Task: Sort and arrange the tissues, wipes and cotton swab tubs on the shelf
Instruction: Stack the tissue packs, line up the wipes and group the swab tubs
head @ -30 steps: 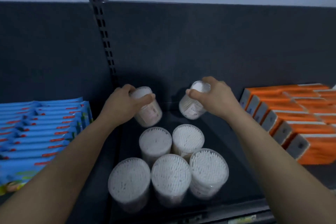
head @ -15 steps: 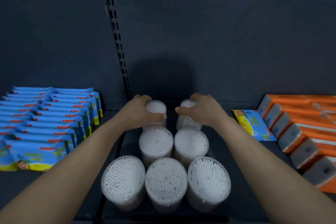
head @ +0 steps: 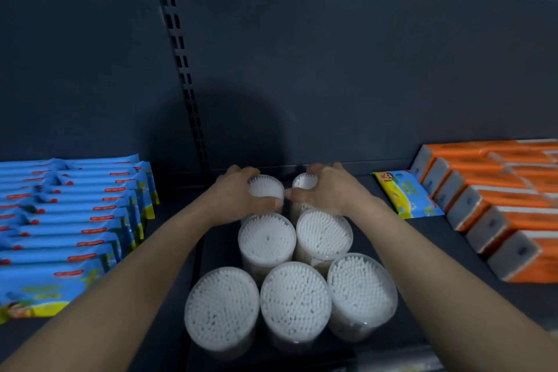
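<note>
At the foot of the slotted upright [head: 184, 69], just to its right, two cotton swab tubs stood side by side at the back of the dark shelf [head: 453, 266], each held by a hand. The left hand [head: 238, 196] had its fingers curled round the back-left tub [head: 265, 187], thumb on the near side and fingertips over the far rim. The right hand [head: 326, 190] gripped the back-right tub [head: 305, 181] in the same way, covering most of its right side. The two thumbs nearly met between the tubs; whether they touched could not be told. Nearer the camera from the upright's foot, a middle pair of tubs [head: 267, 240] stood close together, directly in front of the held ones. Nearer again, a front row of three tubs [head: 296, 300] stood upright and close against one another, their white swab tips showing through clear lids. Left of the upright, blue wipe packs [head: 69, 220] lay overlapped in rows running front to back. Well to the right of the upright, beyond the right forearm, a single blue and yellow wipe pack [head: 406, 193] lay flat on the shelf. Farther right from the upright, just beside that pack, orange tissue packs [head: 498, 199] were stacked in rows with their grey ends turned toward the tubs.
</note>
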Demonstrator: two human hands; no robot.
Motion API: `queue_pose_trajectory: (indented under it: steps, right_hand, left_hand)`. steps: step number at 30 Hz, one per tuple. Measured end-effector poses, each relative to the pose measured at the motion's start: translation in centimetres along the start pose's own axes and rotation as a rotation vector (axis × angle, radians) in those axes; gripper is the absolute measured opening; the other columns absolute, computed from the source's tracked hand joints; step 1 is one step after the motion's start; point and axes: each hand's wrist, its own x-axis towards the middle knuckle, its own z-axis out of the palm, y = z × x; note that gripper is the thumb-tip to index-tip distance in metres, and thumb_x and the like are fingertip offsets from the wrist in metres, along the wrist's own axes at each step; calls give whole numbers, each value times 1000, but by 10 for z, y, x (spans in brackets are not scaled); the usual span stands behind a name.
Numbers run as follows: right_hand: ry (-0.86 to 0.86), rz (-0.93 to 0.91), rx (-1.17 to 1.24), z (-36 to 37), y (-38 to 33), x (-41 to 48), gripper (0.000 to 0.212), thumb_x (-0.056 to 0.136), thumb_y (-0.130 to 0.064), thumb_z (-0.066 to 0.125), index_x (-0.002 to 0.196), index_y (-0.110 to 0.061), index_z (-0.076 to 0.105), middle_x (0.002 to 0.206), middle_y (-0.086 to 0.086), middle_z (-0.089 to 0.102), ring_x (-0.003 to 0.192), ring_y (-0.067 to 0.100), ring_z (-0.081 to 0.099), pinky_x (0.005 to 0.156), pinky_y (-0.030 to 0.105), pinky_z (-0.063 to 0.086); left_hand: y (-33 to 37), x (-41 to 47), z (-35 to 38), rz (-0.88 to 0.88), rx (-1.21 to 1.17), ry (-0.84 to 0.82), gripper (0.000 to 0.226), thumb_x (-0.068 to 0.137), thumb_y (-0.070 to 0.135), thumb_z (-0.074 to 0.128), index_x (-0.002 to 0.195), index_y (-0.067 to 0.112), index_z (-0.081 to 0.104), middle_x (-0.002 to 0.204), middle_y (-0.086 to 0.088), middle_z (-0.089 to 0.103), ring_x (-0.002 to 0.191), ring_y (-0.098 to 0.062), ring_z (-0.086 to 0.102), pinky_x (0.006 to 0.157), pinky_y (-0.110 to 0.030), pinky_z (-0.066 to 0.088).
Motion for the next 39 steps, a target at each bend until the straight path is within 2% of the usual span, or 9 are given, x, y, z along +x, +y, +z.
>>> queue_pose_trajectory:
  steps: [3,8,12,15,18,23,27,32,39]
  right_hand:
    - [23,-24,-14,0,-1,-3,87,74,-75,49,142,-21,39,147,7,40,136,27,33,107,39,36]
    - [92,-11,16,-2,0,-12,67,87,-58,51,138,-15,44,141,8,50,130,26,45,99,34,40]
    - [208,11,35,-14,6,-26,42,89,-50,54,102,-10,59,114,13,64,109,32,57,77,30,40]
    - [281,18,20,-25,10,-42,35,88,-39,59,98,-6,63,103,12,67,102,31,59,77,30,44]
    - [256,-15,15,-29,6,-54,28,87,-34,62,99,-8,66,100,10,68,99,27,60,82,34,49]
    - [204,-19,-36,-29,-4,-75,24,85,-35,64,94,-12,64,104,8,66,100,26,58,73,28,41]
    - [-5,26,-179,-26,-11,-95,49,83,-49,63,105,-5,62,110,9,64,100,25,59,80,34,46]
    - [-185,114,-195,-26,-7,-115,73,72,-60,68,126,-16,45,124,1,54,104,21,52,80,32,42]
    - [-325,86,-262,-29,0,-130,99,62,-52,80,139,-15,29,136,3,48,119,25,50,98,40,45]
  left_hand:
    - [-1,-2,-1,36,-20,8,75,78,48,66,141,17,37,139,-7,38,125,-20,43,94,-19,31]
    - [-5,-6,0,54,-18,28,70,80,43,66,138,15,40,138,-9,42,121,-20,47,96,-22,34]
    - [-5,-9,-7,54,-48,140,55,83,39,65,129,14,49,120,-7,52,97,-14,52,80,-23,38]
    - [0,-17,-13,69,-55,229,43,84,34,65,120,13,55,109,-3,55,92,-12,51,73,-22,37]
    - [9,-30,-15,115,-64,254,35,83,29,67,113,13,58,100,-1,57,87,-12,52,68,-21,38]
    - [21,-54,-19,172,-6,185,27,79,33,69,99,18,60,92,4,57,80,-9,53,67,-23,41]
    - [22,-74,-20,76,155,-67,41,71,48,72,98,21,57,91,10,55,83,-7,53,73,-25,44]
    - [17,-101,-22,-12,234,-283,63,63,56,75,109,24,48,95,12,52,86,-5,52,75,-26,47]
    - [24,-130,-16,-61,292,-338,82,62,46,81,123,20,33,111,7,48,99,-14,51,79,-28,46]
